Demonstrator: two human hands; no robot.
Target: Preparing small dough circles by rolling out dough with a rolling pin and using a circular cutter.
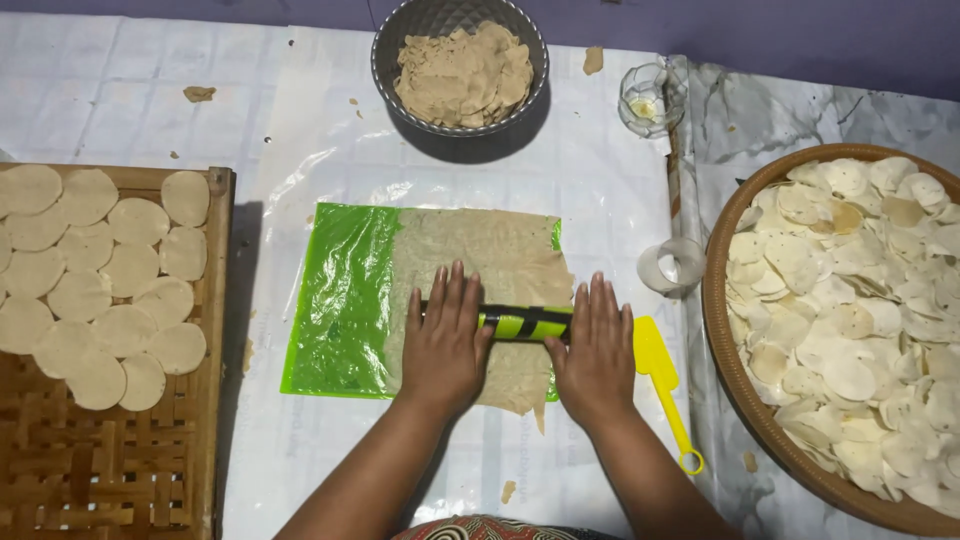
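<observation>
I am pressing my left hand and right hand, fingers flat and unclenched, on a green-and-black rolling pin. It is lying across thin dough on a green plastic sheet.

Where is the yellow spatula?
The yellow spatula lies on the plastic sheet, just right of the right hand, between it and the round basket.

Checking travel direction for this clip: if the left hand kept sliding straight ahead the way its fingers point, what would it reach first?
Past the rolling pin under the left hand, only rolled dough sheet lies ahead; the metal bowl of dough scraps probably comes next.
</observation>
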